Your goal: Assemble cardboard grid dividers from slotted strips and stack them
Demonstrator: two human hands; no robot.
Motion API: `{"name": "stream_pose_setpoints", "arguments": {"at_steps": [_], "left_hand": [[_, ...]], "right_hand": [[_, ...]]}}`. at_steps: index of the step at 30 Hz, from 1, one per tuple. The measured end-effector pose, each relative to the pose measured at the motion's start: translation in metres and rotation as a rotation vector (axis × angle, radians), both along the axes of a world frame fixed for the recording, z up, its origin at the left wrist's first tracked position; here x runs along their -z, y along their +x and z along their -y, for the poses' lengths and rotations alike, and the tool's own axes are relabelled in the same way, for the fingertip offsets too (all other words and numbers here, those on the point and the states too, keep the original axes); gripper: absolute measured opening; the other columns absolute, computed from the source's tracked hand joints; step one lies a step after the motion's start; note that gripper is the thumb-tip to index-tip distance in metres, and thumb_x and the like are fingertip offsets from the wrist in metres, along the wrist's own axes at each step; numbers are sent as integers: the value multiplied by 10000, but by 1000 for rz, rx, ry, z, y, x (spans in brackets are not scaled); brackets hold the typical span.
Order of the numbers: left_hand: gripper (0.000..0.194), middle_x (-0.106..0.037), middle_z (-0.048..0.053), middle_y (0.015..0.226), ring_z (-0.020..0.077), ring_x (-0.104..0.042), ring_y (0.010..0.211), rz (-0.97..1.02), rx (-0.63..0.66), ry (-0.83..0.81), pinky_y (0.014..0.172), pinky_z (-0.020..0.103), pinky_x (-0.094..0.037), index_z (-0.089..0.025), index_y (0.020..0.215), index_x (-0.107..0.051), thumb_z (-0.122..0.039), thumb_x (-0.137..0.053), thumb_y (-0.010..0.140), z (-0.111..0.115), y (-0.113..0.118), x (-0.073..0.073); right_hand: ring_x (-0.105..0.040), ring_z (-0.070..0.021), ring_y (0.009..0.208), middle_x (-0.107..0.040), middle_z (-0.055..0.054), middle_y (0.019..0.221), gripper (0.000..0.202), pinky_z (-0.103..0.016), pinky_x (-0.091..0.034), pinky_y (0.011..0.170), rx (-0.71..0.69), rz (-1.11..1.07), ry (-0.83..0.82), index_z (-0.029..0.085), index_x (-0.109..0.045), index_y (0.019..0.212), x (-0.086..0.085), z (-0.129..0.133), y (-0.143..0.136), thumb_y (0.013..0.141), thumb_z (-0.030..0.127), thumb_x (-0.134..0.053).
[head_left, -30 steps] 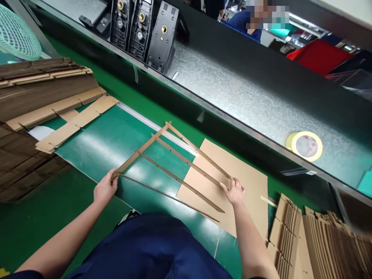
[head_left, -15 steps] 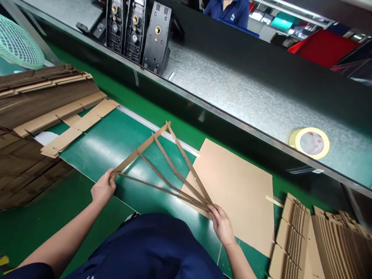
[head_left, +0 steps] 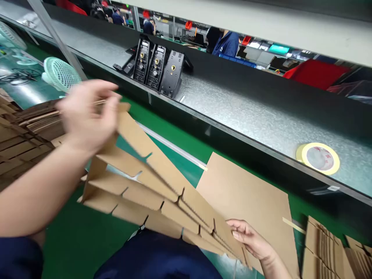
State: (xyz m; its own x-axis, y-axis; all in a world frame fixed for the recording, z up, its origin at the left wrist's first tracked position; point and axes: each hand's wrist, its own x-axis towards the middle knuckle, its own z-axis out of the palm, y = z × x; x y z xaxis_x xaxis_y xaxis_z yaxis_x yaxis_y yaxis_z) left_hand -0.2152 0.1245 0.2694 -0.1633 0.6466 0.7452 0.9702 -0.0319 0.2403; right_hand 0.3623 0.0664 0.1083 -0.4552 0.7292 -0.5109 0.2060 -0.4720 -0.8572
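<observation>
The right hand (head_left: 251,240) is nearly closed, pinching the gathered ends of the slotted cardboard divider (head_left: 168,174) between thumb and fingers. From that grip the strips spread towards the left hand (head_left: 90,116), partly curled at the divider's raised far end; blur leaves it unclear whether it has hold. Just beyond the right hand's grip, a flat cardboard sheet (head_left: 247,193) lies on the green table (head_left: 183,166)

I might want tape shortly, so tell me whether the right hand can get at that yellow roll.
Probably, but not while the right hand grips the slotted cardboard strips. The bench rim lies between; nothing appears to cover the yellow roll.
</observation>
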Motion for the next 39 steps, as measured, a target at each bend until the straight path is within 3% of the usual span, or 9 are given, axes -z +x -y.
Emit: {"name": "stream_pose_setpoints", "arguments": {"at_steps": [3,6,10,13,22,28,30,34,39], "left_hand": [[399,-641,57,1114,191,-587,1077,69,180,-164,942,355,-427,-81,1246,-539,-286,-397,935,-66,57,16],[342,-655,83,1151,232,-577,1103,115,184,-418,962,371,-438,-132,1188,-587,-266,-488,891,-91,83,83],[378,-630,91,1209,275,-545,1145,142,50,-681,938,408,-448,-195,1204,-586,-394,-456,910,-50,68,172],[474,-595,116,1264,293,-534,1171,210,-58,-888,904,422,-466,-203,1269,-543,-487,-405,916,-7,50,208],[422,-688,116,1112,241,-667,950,324,-64,-1001,806,332,-501,-168,1295,-511,-316,-343,937,11,69,254],[496,-646,117,1217,265,-670,956,322,-38,-913,772,368,-525,-214,1421,-391,-248,-359,927,0,95,259],[510,-614,112,1269,265,-665,964,303,-19,-876,768,370,-531,-235,1440,-375,-254,-356,930,4,98,261],[467,-601,91,1283,249,-667,936,246,-9,-897,763,364,-541,-239,1350,-502,-203,-335,915,9,96,265],[471,-584,78,1318,253,-658,979,206,-16,-915,811,382,-546,-225,1304,-549,-155,-353,881,4,86,263]], "right_hand": [[-656,-167,774,-715,-63,908,401,-277,-521,717,93,-51,-101,214,-737,939,27,-27,9,651,485,-802],[-575,-106,573,-688,-48,778,399,-216,-462,537,228,21,-142,177,-734,894,48,-43,24,638,473,-814],[-453,-62,464,-631,-15,672,411,-183,-350,421,327,17,-197,171,-728,901,73,-40,45,623,457,-828],[-456,-61,481,-638,-18,701,415,-176,-340,412,386,-12,-223,180,-727,910,86,-35,53,610,445,-839],[-577,-126,563,-683,-91,826,549,-237,-474,498,432,9,-204,152,-668,1044,68,-86,64,660,532,-766],[-497,-290,1235,-522,-159,1345,792,-432,-457,976,1025,639,318,177,-514,1291,69,-99,85,744,745,-440],[-498,-301,1224,-549,-184,1305,758,-447,-411,1019,911,763,548,133,-577,1206,74,-93,71,740,720,-462],[-561,-274,1116,-662,-139,1117,531,-458,-391,983,264,833,880,173,-665,1020,78,-67,11,876,602,-388],[-633,-231,788,-694,-84,779,448,-437,-382,867,-265,1031,756,184,-674,796,74,-15,-36,956,474,-373]]}}
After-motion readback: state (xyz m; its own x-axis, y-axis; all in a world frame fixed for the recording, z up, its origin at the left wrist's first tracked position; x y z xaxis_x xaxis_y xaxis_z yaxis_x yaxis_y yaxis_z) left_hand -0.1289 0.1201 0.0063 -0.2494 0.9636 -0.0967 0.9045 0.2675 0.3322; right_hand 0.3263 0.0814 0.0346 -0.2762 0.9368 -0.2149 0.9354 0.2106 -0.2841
